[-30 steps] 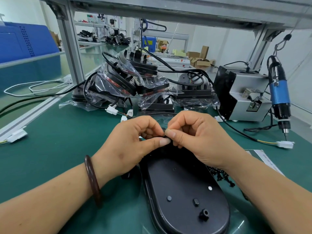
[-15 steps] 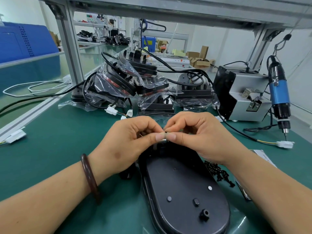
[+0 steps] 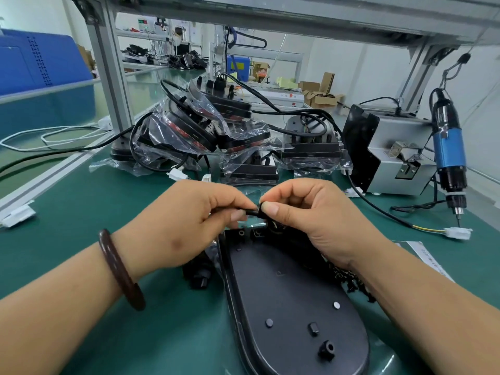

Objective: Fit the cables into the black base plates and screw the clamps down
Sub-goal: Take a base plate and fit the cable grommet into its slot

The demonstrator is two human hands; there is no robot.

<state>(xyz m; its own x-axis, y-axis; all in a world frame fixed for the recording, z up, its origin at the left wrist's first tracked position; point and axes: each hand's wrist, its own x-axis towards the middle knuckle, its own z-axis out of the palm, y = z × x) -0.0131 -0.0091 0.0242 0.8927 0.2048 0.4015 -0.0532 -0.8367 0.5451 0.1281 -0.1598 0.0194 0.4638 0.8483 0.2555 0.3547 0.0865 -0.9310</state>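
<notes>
A black oval base plate (image 3: 292, 299) lies on the green mat in front of me, its far end under my hands. My left hand (image 3: 189, 226) pinches a thin black cable (image 3: 250, 212) between thumb and fingers. My right hand (image 3: 311, 212) pinches the same cable at a small black collar, right beside the left fingertips, just above the plate's far edge. A pile of small black screws (image 3: 351, 280) lies right of the plate, partly hidden by my right wrist. A blue electric screwdriver (image 3: 449, 150) hangs at the far right.
Several bagged black units with cables (image 3: 205, 131) are stacked behind my hands. A grey metal box (image 3: 389, 152) stands at the back right. A cable with a white connector (image 3: 457, 234) lies on the mat at right. An aluminium frame post (image 3: 111, 71) rises at left.
Both hands have lifted slightly and drawn a short way apart, and a stretch of black cable now shows between the fingertips. The base plate has not moved.
</notes>
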